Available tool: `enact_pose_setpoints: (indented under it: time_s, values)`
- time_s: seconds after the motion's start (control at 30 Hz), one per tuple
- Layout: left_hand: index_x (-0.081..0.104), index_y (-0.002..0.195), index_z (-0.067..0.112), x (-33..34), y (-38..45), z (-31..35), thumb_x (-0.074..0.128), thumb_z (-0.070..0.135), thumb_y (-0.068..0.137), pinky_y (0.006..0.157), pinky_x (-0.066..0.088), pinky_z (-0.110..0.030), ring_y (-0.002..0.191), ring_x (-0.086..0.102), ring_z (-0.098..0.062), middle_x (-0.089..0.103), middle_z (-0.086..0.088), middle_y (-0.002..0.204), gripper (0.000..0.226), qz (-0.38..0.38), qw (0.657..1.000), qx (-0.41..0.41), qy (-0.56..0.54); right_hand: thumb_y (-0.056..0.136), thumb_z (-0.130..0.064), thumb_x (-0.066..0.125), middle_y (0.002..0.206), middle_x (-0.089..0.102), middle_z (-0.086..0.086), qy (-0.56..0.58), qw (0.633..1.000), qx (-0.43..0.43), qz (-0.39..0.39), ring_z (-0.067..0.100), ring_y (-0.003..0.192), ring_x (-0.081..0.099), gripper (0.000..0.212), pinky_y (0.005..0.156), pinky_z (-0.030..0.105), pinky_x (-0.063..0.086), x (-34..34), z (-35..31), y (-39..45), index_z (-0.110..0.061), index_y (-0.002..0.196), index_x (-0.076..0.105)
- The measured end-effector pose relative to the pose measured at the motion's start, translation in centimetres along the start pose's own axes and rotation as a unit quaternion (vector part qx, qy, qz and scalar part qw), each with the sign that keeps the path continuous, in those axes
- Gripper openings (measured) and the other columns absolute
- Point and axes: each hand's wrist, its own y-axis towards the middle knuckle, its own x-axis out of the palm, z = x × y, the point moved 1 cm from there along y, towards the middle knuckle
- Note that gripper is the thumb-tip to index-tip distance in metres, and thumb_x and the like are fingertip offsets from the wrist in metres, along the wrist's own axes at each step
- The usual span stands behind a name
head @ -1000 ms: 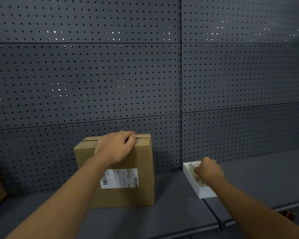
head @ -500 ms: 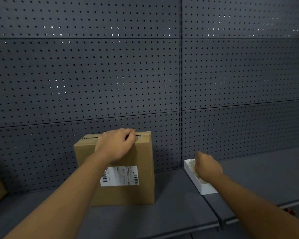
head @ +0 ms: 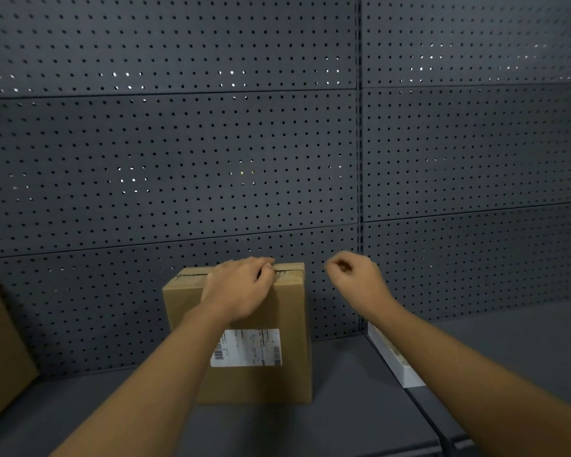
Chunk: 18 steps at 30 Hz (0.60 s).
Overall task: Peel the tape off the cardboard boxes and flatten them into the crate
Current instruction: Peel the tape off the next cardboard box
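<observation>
A brown cardboard box (head: 292,328) stands upright on the dark shelf, with a white shipping label (head: 246,347) on its front. A dark seam line (head: 289,270) runs along its top edge. My left hand (head: 241,288) lies over the top front edge of the box, its fingers curled onto the top. My right hand (head: 356,278) hovers in the air just right of the box's top corner. Its fingers are curled with thumb and forefinger together, and I see nothing in them. No crate is in view.
A shallow white tray (head: 406,374) lies on the shelf to the right of the box, partly hidden by my right forearm. Part of another brown cardboard piece (head: 0,341) leans at the far left. A grey pegboard wall (head: 211,159) closes the back.
My right hand has left the white tray and risen up and left to the level of the box top. My left hand has stayed on the box.
</observation>
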Motion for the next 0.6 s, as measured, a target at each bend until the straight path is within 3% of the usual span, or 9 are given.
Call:
enact_pose_setpoints:
  time_s: [0.1,0.17,0.3,0.37,0.5,0.6]
  values:
    - [0.045,0.152,0.030,0.0,0.1,0.0,0.024,0.044,0.110,0.109,0.040,-0.040,0.125,0.057,-0.018,0.062,0.004,0.142,0.049,0.002,1.000,-0.010,-0.007,0.103,-0.031,0.056,0.108,0.068,-0.003,0.054,0.996,-0.067,-0.038,0.009,0.097,0.063,0.021,0.085,0.027,0.052,1.4,-3.8,0.8,-0.021,0.107,0.075]
    - [0.046,0.150,0.026,0.0,0.0,-0.2,0.025,0.040,0.111,0.118,0.034,-0.041,0.128,0.055,-0.019,0.063,0.001,0.141,0.046,-0.002,1.000,-0.019,-0.022,0.101,-0.042,0.060,0.115,0.065,-0.006,0.039,0.990,-0.088,-0.102,0.005,0.106,0.061,0.027,0.092,0.025,0.051,2.2,-4.8,1.0,-0.023,0.115,0.075]
    - [0.052,0.145,0.024,-0.8,-0.1,-1.5,0.035,0.034,0.111,0.119,0.033,-0.042,0.136,0.047,-0.019,0.055,0.003,0.144,0.040,-0.012,0.991,0.002,-0.136,0.096,-0.052,0.065,0.106,0.067,0.009,-0.078,0.979,-0.124,-0.143,0.020,0.097,0.063,0.044,0.088,0.041,0.054,3.0,-4.9,0.6,-0.012,0.111,0.074]
    - [0.057,0.141,0.028,-1.3,-0.7,-2.2,0.043,0.038,0.109,0.113,0.039,-0.039,0.131,0.044,-0.012,0.052,0.011,0.138,0.037,-0.015,0.986,0.042,-0.161,0.094,-0.053,0.066,0.108,0.067,0.002,-0.087,0.978,-0.128,-0.141,0.016,0.099,0.063,0.041,0.089,0.039,0.054,2.7,-4.8,0.9,-0.018,0.113,0.074]
    - [0.061,0.135,0.040,-1.8,-2.7,-3.5,0.040,0.065,0.101,0.101,0.038,-0.031,0.112,0.036,-0.004,0.046,0.023,0.115,0.047,0.021,0.991,0.076,-0.104,0.092,-0.054,0.068,0.114,0.063,-0.008,-0.098,0.973,-0.118,-0.172,0.010,0.106,0.060,0.040,0.093,0.028,0.051,2.7,-5.0,1.7,-0.024,0.119,0.071]
    - [0.060,0.131,0.042,-2.5,-2.9,-3.3,0.045,0.065,0.099,0.098,0.038,-0.030,0.110,0.037,-0.004,0.046,0.022,0.112,0.042,0.019,0.994,0.074,-0.079,0.095,-0.044,0.069,0.109,0.061,-0.009,-0.086,0.977,-0.113,-0.158,0.011,0.106,0.060,0.025,0.094,0.031,0.051,3.2,-4.9,2.0,-0.025,0.110,0.071]
